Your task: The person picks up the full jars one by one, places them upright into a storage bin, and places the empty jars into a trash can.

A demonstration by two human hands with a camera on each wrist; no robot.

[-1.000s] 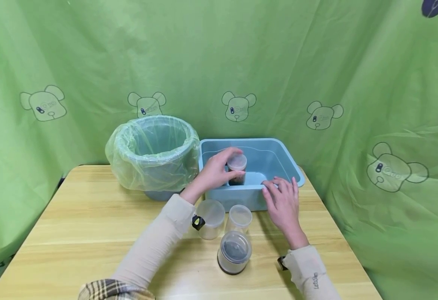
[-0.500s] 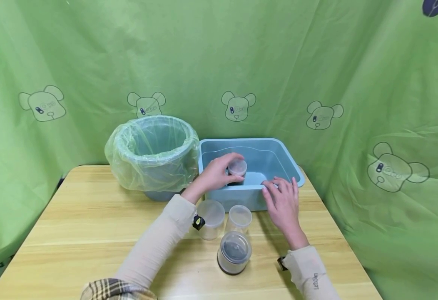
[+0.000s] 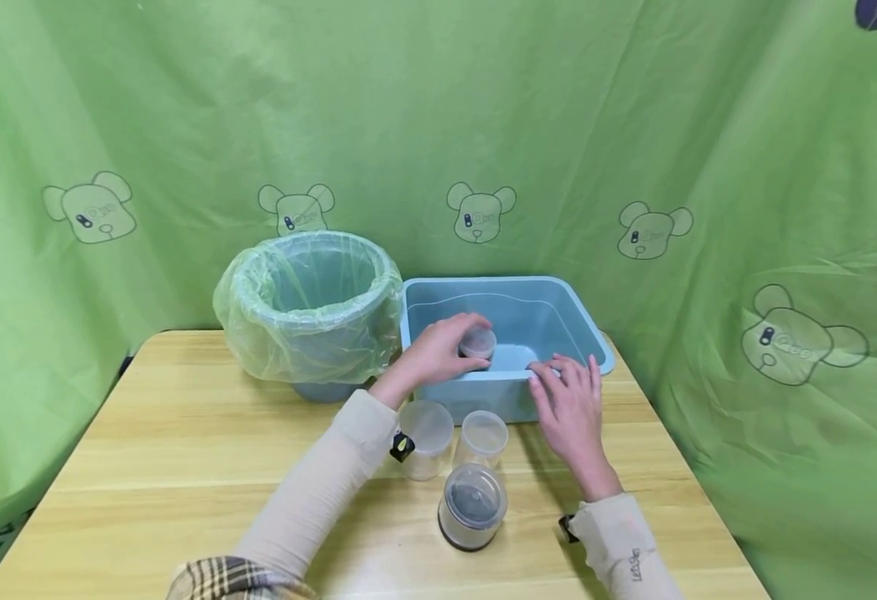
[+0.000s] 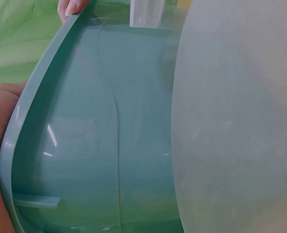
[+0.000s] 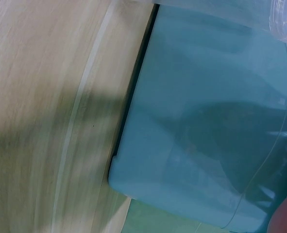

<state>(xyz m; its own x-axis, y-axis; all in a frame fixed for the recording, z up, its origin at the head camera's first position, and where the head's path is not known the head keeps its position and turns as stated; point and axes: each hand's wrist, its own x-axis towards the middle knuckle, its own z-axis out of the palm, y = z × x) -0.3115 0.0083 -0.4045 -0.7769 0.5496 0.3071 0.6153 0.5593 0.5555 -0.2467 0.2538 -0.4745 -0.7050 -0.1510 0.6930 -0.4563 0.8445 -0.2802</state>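
A rectangular blue plastic basin [image 3: 513, 404] stands at the back of the table. Inside its left front part, my left hand [image 3: 434, 346] holds a small plastic jar by its sides, thumb nearest me and fingers at the back. Only the jar's translucent lid [image 3: 478, 342] shows above the hand; the body is hidden by the hand and front rim. My right hand [image 3: 573, 412] grips that rim farther right, fingers bent over it and thumb along the outer wall. In the left wrist view, a fingertip [image 4: 73, 7] lies at the basin's rim.
Before the basin stand two translucent plastic containers, a wider one [image 3: 429, 429] and a narrower one [image 3: 484, 433]. Nearer me is a clear-lidded jar [image 3: 474, 500] with a dark base. A bin lined with a green bag [image 3: 281, 350] stands left of the basin. Green curtain [image 3: 378, 125] surrounds the table.
My left hand has lowered the jar deeper into the basin, so its dark lower body, visible earlier, is now behind the front rim. The right hand stays at the rim.
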